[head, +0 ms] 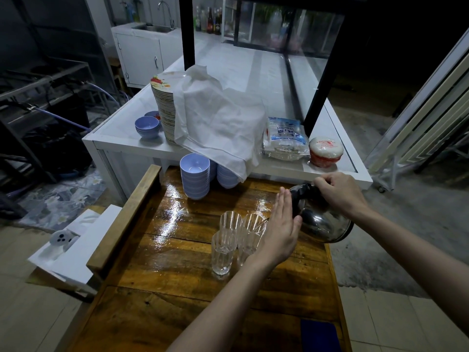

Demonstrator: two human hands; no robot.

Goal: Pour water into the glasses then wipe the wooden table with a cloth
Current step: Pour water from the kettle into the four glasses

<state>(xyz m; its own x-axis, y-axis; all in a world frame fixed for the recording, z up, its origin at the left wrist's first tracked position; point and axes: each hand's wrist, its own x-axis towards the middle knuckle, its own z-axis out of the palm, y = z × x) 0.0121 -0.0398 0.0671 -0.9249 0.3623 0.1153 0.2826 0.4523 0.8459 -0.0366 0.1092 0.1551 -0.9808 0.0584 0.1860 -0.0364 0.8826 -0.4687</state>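
Our right hand (340,194) curls round the top handle of the shiny round steel kettle (322,224), which tilts toward four clear ribbed glasses (228,240) clustered mid-table. Our left hand (279,232), fingers straight, presses flat against the kettle's side. Blue print on the plastic packet (284,138) is unreadable. The glossy brown wooden table (177,262) glistens, with a dark blue cloth (319,336) at its near right corner.

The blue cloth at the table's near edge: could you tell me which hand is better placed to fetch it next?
Probably the left hand: it lies flat against the kettle, gripping nothing, while the right hand grips and tilts it. The blue cloth lies by the near right edge.
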